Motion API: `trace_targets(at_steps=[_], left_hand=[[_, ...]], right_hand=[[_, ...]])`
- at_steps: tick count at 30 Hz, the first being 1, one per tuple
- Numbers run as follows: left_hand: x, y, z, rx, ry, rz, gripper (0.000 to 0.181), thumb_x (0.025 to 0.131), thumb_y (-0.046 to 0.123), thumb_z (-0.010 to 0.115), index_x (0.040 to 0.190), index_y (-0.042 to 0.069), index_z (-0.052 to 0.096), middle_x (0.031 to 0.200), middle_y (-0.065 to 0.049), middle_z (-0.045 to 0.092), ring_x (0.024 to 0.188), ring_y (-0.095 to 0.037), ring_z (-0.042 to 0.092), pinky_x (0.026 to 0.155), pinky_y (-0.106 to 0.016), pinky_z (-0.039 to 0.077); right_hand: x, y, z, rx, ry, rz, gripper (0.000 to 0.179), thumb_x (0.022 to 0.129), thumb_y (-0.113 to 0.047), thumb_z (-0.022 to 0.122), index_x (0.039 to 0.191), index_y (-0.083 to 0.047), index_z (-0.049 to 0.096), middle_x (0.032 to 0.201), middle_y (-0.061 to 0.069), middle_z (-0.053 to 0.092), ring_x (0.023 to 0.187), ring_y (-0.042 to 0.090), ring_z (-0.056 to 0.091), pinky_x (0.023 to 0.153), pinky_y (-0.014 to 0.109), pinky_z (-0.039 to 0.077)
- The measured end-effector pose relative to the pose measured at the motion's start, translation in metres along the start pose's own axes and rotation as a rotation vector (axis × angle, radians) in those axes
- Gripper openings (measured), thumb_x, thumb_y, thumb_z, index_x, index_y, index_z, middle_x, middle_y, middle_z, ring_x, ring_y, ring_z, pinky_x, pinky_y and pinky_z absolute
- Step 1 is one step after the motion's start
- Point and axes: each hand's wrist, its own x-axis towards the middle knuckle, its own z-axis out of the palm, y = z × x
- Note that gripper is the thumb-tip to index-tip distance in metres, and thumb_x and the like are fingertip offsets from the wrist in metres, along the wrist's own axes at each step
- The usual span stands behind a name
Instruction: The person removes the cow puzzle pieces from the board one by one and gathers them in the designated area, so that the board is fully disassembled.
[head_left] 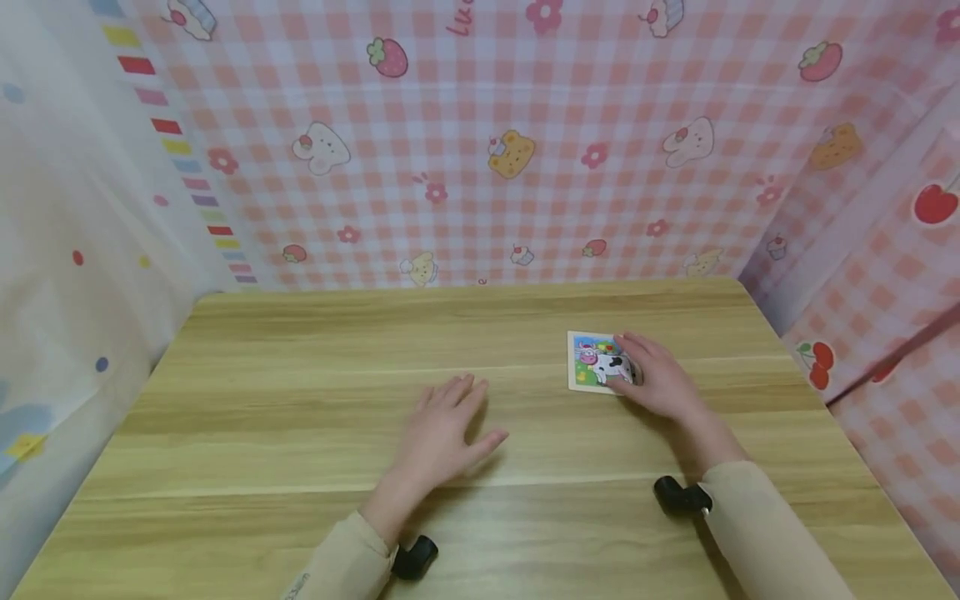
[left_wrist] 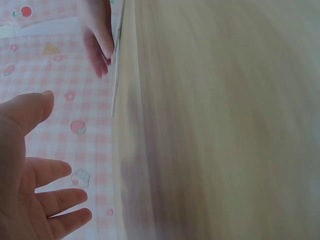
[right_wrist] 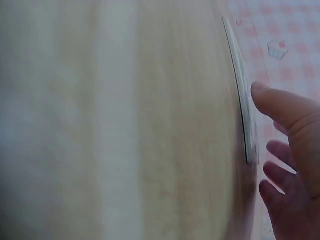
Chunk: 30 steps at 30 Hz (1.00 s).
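Observation:
A small square picture board point(head_left: 592, 367) with a pale border lies flat on the wooden table, showing a black-and-white cartoon cow with a pink face. My right hand point(head_left: 657, 377) reaches over its right edge and covers that side. In the right wrist view, the board point(right_wrist: 243, 100) appears edge-on, with the thumb point(right_wrist: 280, 106) right at it and the fingers spread loosely beyond. My left hand point(head_left: 444, 432) hovers low over the table, left of the board and nearer to me, holding nothing. Its fingers and thumb are spread in the left wrist view.
The wood-grain table point(head_left: 300, 358) ends against a pink checked curtain point(head_left: 450, 108) at the back. Another pink curtain point(head_left: 900, 417) hangs on the right, and a white dotted curtain point(head_left: 75, 208) on the left. Black wrist cameras point(head_left: 681, 497) sit below both hands.

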Motion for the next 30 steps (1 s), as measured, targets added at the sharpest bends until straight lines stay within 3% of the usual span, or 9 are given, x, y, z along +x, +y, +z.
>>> trace_targets(at_steps=[7,14,22,30], left_hand=[[0.015,0.012,0.015,-0.034,-0.091,0.053,0.072,0.095,0.06,0.053,0.149,0.011,0.046,0.155,-0.016,0.037,0.143,-0.034,0.032,0.117,-0.053,0.022],[0.028,0.018,0.025,-0.043,-0.133,0.101,0.065,0.095,0.051,0.059,0.148,0.014,0.048,0.156,-0.017,0.034,0.144,-0.035,0.031,0.116,-0.054,0.023],[0.032,0.019,0.028,-0.086,-0.172,0.09,0.062,0.095,0.045,0.062,0.148,0.016,0.049,0.157,-0.019,0.031,0.145,-0.036,0.027,0.117,-0.052,0.022],[0.024,0.007,0.028,-0.13,-0.215,0.039,0.06,0.095,0.04,0.065,0.149,0.02,0.048,0.159,-0.02,0.026,0.147,-0.038,0.021,0.118,-0.05,0.02]], right_hand=[[0.006,0.01,0.001,0.0,-0.075,0.054,0.067,0.091,-0.028,0.071,0.143,0.005,0.046,0.15,0.033,0.034,0.137,0.052,0.029,0.112,0.063,0.022],[0.006,-0.003,0.01,-0.061,-0.068,0.002,0.063,0.089,-0.033,0.073,0.14,0.0,0.054,0.147,0.029,0.041,0.135,0.049,0.035,0.11,0.062,0.029],[0.009,-0.035,0.025,-0.084,-0.093,-0.052,0.062,0.089,-0.039,0.073,0.14,-0.008,0.057,0.146,0.023,0.045,0.133,0.043,0.04,0.109,0.059,0.033],[0.014,-0.058,0.039,-0.099,-0.105,-0.098,0.062,0.087,-0.041,0.074,0.139,-0.011,0.058,0.144,0.02,0.048,0.131,0.041,0.042,0.107,0.058,0.037]])
